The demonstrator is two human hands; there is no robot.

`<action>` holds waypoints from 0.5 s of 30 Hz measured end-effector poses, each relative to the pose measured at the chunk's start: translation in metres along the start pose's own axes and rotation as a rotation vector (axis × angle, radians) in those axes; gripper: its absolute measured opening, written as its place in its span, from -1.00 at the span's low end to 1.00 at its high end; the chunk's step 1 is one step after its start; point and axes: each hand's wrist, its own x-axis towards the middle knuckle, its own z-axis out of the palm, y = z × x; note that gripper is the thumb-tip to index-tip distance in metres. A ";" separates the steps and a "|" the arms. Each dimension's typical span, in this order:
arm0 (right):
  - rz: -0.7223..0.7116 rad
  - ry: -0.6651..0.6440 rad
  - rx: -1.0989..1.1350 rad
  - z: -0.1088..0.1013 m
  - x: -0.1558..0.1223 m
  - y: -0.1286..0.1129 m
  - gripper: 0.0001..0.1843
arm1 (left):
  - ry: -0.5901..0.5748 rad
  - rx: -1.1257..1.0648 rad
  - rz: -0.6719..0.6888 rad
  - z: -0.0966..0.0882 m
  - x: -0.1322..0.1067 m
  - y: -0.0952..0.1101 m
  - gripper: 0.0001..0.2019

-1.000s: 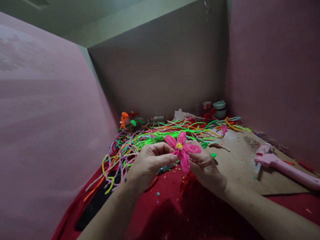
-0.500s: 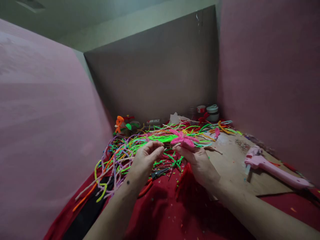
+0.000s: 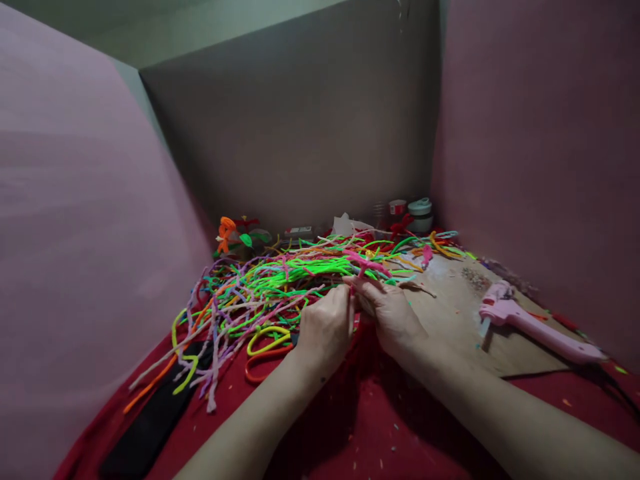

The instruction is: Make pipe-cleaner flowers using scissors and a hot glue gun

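A pink pipe-cleaner flower (image 3: 369, 265) is tipped away from me, so its petals show edge-on just above my fingers. My right hand (image 3: 393, 313) pinches it from below, fingers closed round its base. My left hand (image 3: 327, 327) is curled shut right beside it, fingertips meeting the right hand under the flower; what it grips is hidden. Both hands hover over a red cloth (image 3: 350, 427), at the near edge of a heap of pipe cleaners (image 3: 270, 283) in green, purple, orange and yellow.
A pink glue gun (image 3: 525, 323) lies on a brown board (image 3: 465, 320) to the right. Small jars (image 3: 417, 213) and an orange pipe-cleaner flower (image 3: 227, 233) stand at the back. Pink partitions close both sides, a grey board the back. A black strip (image 3: 150, 420) lies near left.
The flower has tipped from facing me to lying edge-on. My left hand let go, then closed in again beside the right. The view shifted, showing more of the pile.
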 end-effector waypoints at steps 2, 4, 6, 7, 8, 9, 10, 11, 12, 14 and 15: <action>-0.019 -0.001 -0.069 -0.001 0.000 0.001 -0.86 | 0.028 -0.047 0.007 0.003 0.000 -0.001 -0.79; -0.061 -0.053 -0.113 -0.002 0.002 0.002 -0.87 | 0.086 -0.179 -0.018 0.003 0.000 -0.002 -0.82; -0.104 -0.130 -0.112 -0.003 0.003 0.003 -0.86 | 0.130 -0.343 -0.077 0.000 0.000 -0.002 -0.84; -0.118 -0.168 -0.108 -0.003 0.003 0.003 -0.85 | 0.134 -0.422 -0.114 -0.002 0.000 -0.003 -0.84; -0.125 -0.197 -0.109 -0.003 0.004 0.003 -0.84 | 0.121 -0.496 -0.154 -0.004 0.000 -0.003 -0.85; -0.125 -0.217 -0.121 -0.003 0.004 0.003 -0.84 | 0.098 -0.566 -0.198 -0.006 0.000 -0.003 -0.85; -0.124 -0.224 -0.143 -0.003 0.004 0.003 -0.85 | 0.071 -0.636 -0.243 -0.008 0.000 -0.004 -0.85; -0.123 -0.226 -0.169 -0.004 0.004 0.003 -0.86 | 0.046 -0.708 -0.290 -0.010 0.000 -0.004 -0.85; -0.126 -0.227 -0.190 -0.004 0.004 0.003 -0.86 | 0.020 -0.783 -0.338 -0.011 0.001 -0.004 -0.84; -0.136 -0.225 -0.195 -0.006 0.005 0.004 -0.87 | -0.017 -0.941 -0.429 -0.013 0.001 -0.003 -0.82; -0.135 -0.224 -0.179 -0.007 0.005 0.005 -0.87 | -0.032 -1.021 -0.471 -0.013 0.001 -0.003 -0.81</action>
